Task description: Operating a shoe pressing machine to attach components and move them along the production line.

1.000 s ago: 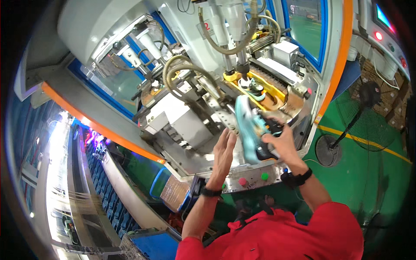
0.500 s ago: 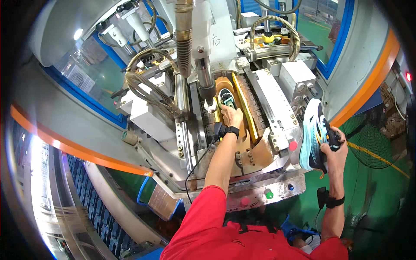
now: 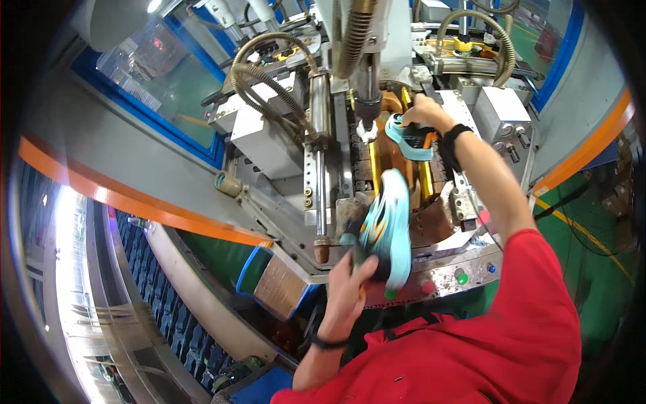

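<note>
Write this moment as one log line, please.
left hand: holds shoe | right hand: grips second shoe | place: second shoe over machine

I face a grey metal machine bed (image 3: 286,188), mid-frame, carrying a white boxy housing (image 3: 261,143) left of centre and a second white housing (image 3: 505,106) upper right.

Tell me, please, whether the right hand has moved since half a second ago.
Yes: judged against the blue button, the right hand has moved leftward and farther forward, from the button's right side to its left.
</note>
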Demonstrator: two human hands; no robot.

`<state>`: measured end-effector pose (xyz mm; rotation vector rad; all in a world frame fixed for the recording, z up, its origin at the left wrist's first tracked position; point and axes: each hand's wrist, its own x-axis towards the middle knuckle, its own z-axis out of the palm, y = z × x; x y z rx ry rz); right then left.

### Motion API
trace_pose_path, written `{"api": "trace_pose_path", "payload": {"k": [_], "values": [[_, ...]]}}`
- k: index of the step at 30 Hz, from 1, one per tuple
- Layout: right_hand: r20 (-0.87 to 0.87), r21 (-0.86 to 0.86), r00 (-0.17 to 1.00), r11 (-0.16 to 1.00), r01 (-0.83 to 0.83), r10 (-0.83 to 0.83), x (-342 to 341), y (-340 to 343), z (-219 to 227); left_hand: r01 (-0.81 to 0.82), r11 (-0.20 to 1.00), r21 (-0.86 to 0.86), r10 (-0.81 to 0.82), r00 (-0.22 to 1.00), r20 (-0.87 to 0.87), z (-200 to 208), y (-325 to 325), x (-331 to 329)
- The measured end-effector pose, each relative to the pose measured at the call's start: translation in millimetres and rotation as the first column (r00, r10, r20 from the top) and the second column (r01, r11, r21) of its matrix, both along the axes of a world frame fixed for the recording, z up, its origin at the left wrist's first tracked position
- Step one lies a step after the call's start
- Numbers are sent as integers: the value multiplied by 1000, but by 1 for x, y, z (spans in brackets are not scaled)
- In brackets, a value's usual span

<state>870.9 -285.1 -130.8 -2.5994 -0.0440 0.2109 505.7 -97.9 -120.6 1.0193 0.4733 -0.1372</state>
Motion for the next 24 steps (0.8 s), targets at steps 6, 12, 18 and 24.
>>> {"api": "trace_pose_path", "payload": {"k": [6,12,18,24], "values": [[307,-68,950,995,73,-49,-11,77,-122,-466,857,222,493,866,-85,41,23,-161],[384,-224,899,966,-131,211,-43,72,-112,-814,473,339,873,485,-54,10,-7,-253],[598,211,528,516,-830,603,-328,62,-98,-910,398,117,911,377,-168,-47,-43,-297],[454,5,263,293,-956,851,-372,68,-255,-970,242,8,941,233,-245,-74,-91,-363]]}}
